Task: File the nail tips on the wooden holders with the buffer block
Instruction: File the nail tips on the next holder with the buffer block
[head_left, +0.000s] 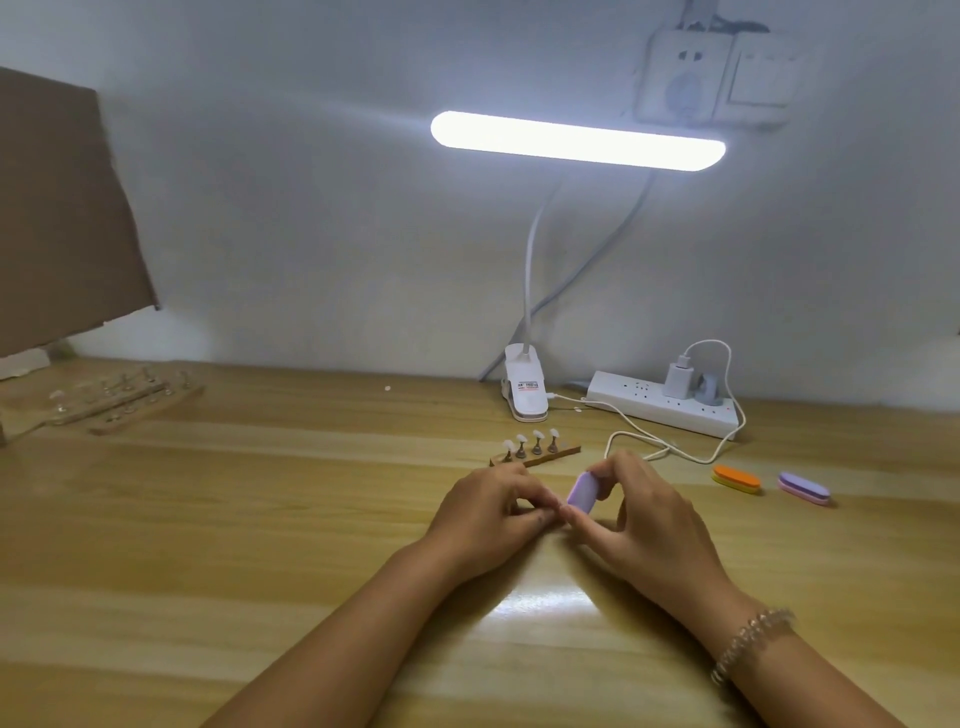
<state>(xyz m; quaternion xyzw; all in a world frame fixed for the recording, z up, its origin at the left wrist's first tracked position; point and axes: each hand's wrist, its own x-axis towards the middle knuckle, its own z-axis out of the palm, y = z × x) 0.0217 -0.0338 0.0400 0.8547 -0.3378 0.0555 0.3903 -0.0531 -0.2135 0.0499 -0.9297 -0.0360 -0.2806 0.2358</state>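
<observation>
My right hand (639, 519) pinches a lilac buffer block (583, 492) between thumb and fingers, tilted toward my left hand. My left hand (488, 512) has its fingers curled together at the block's lower edge and seems to pinch something small; what it holds is hidden. Just behind my hands lies a wooden holder (540, 457) with several white nail tips (537, 436) on small stands. More wooden holders (124, 402) with tips lie at the far left of the wooden desk (260, 519).
An orange buffer block (737, 479) and a purple one (803, 488) lie to the right. A clip lamp (525, 389) with a lit bar, a white power strip (665, 404) with cables, and a cardboard sheet (57, 218) at the left stand along the wall.
</observation>
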